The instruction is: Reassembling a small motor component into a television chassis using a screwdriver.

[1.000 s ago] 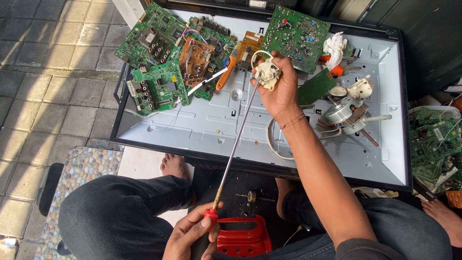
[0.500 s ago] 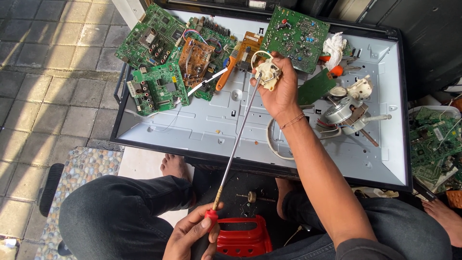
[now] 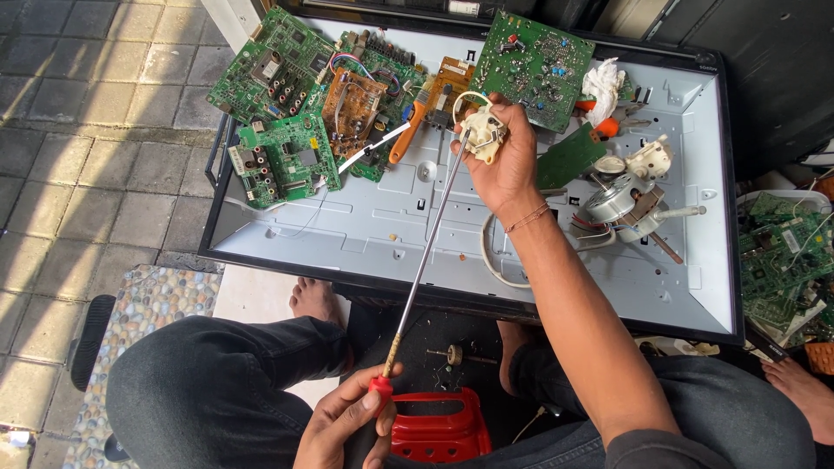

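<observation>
Support: flat metal panel (image 3: 382, 234) in black frame. Far-left corner: green circuit boards (image 3: 278, 113); far edge: orange-handled brush (image 3: 415, 130); right side: small motor (image 3: 621, 204).

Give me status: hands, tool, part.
Left hand grips red-handled long screwdriver. Right hand holds small cream part over the panel, screwdriver tip at it. Circuit boards and small motor alongside; nothing between.

Both hands' fingers (image 3: 508, 143) closed, gripping.
</observation>
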